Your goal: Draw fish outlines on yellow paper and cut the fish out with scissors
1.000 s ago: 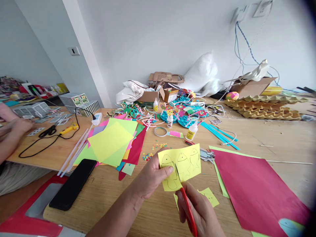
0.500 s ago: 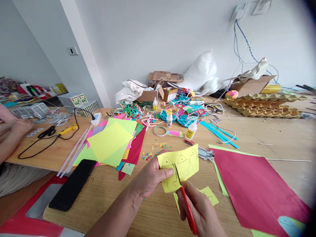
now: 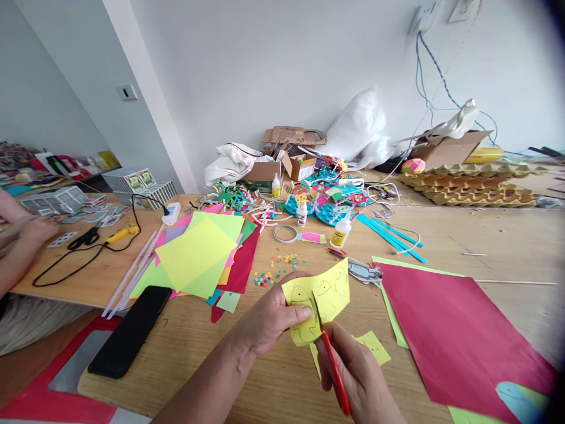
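My left hand (image 3: 269,318) pinches a yellow paper (image 3: 318,297) with fish outlines drawn on it, thumb on top, just above the wooden table (image 3: 485,247). My right hand (image 3: 359,377) grips red-handled scissors (image 3: 329,353), whose blades cut into the paper beside the leftmost fish. A small yellow scrap (image 3: 373,347) lies on the table under my right hand.
A large red sheet (image 3: 454,335) lies to the right, a stack of coloured papers (image 3: 198,256) and a black phone (image 3: 130,330) to the left. Glue bottles (image 3: 341,231), a tape ring (image 3: 286,234) and craft clutter sit farther back. Another person's hands (image 3: 17,235) work at far left.
The yellow paper has turned and tilted, its right end rising. The scissor blades have advanced a little further along the fish outline.
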The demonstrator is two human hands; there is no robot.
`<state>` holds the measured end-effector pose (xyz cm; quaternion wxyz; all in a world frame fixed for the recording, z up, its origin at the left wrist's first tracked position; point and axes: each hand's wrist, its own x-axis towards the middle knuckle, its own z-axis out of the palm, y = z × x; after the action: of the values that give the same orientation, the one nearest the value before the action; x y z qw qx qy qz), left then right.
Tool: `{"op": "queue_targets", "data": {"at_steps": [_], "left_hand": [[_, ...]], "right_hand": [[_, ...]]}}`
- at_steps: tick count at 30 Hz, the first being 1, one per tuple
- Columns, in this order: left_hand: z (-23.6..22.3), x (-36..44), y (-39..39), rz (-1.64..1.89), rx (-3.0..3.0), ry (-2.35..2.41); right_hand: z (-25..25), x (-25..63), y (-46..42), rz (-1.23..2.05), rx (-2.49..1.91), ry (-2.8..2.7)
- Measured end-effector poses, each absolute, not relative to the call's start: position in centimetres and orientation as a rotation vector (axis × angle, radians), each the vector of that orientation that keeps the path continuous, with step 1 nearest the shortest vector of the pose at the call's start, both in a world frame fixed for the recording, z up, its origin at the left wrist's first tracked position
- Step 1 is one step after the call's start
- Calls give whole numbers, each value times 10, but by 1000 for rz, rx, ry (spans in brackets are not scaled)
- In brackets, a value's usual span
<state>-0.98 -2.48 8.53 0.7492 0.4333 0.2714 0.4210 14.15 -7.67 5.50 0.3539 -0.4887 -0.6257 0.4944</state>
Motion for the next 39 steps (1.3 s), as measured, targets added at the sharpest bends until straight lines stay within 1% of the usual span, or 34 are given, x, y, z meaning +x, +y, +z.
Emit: {"op": "queue_targets", "data": {"at_steps": [5,10,29,35,39], "left_hand": [[78,-8,-25,888,904,560],[77,-9,-25,841,891,542],[74,-4,-28,768,955,565],[68,1,-27,738,986,560],[68,2,-28,750,979,565]], "right_hand": [[54,144,-75,1256,-1246,-1637],[51,146,-76,1154,-1291,-1658],[43,151,-77,1124,-1290,-1684],[45,152,-74,1035,-1340,-1692],[41,153,-74,1039,-1361,-1682]]}}
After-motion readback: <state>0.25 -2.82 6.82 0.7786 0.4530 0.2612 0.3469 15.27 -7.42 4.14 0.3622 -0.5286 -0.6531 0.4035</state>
